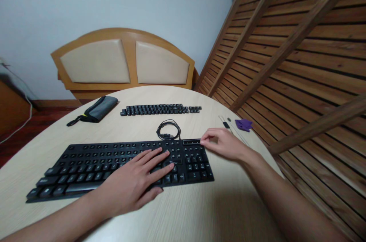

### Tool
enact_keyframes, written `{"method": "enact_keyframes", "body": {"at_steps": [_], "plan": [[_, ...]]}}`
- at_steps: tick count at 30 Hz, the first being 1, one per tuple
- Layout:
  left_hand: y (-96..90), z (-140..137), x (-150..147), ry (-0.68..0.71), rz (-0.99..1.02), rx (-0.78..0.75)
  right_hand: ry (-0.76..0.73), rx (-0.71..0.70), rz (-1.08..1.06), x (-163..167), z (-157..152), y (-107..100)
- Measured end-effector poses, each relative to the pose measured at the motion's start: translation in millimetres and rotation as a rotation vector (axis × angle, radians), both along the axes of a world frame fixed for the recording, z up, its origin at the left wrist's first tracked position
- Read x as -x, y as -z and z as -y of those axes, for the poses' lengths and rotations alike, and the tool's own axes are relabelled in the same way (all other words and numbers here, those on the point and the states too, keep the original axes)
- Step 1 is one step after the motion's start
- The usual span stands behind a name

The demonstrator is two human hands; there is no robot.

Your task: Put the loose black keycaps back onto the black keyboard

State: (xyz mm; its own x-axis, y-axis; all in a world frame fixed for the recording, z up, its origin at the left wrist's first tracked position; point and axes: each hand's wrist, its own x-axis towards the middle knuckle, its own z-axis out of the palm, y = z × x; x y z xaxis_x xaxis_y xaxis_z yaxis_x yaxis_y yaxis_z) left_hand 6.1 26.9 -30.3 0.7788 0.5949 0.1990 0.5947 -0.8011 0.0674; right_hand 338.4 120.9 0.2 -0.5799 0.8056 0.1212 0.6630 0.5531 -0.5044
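A black keyboard (82, 175) lies on the round table, its upper rows stripped of keycaps and its lower rows and number pad still capped. My left hand (134, 177) rests flat across its right-middle part, fingers stretched out and spread. At the top right corner, beside the indicator strip (191, 142), my right hand (221, 143) has thumb and forefinger pinched together. Whatever sits between those fingertips, if anything, is too small to make out. Behind the keyboard lies its coiled black cable (168, 135). Farther back, removed keycaps (151, 110) are lined up in rows.
A grey and black pouch (103, 109) lies at the back left. To the right are a wire keycap puller (224, 121), a thin pale rod (241, 137) and a folded purple cloth (243, 125). Wooden slats (309, 55) rise close beyond the table's right edge.
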Motion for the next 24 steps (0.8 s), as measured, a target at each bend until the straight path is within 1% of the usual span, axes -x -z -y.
{"method": "enact_keyframes", "body": {"at_steps": [3,5,6,7,10,13,16,18,21,24], "plan": [[0.1,0,0,-0.002,-0.011,0.006,0.228,-0.136,0.029,3,-25,14],[-0.6,1,0,-0.006,-0.021,0.015,0.323,-0.188,0.176,6,-43,22],[-1.0,1,0,-0.009,-0.029,0.019,0.360,-0.216,0.271,9,-51,25],[-1.4,1,-1,-0.011,-0.037,0.022,0.388,-0.226,0.308,12,-59,27],[-2.1,1,-1,-0.009,-0.053,0.022,0.464,-0.242,0.358,22,-76,29],[-1.7,0,0,-0.007,-0.053,0.019,0.518,-0.250,0.389,31,-86,30],[-0.9,0,0,-0.005,-0.051,0.010,0.554,-0.260,0.401,36,-87,31],[-0.4,0,0,-0.002,-0.051,0.002,0.556,-0.259,0.402,35,-82,30],[0.4,0,0,-0.002,-0.043,-0.004,0.526,-0.236,0.397,28,-68,26],[1.5,0,1,-0.001,-0.013,-0.004,0.477,-0.203,0.377,16,-48,21]]}}
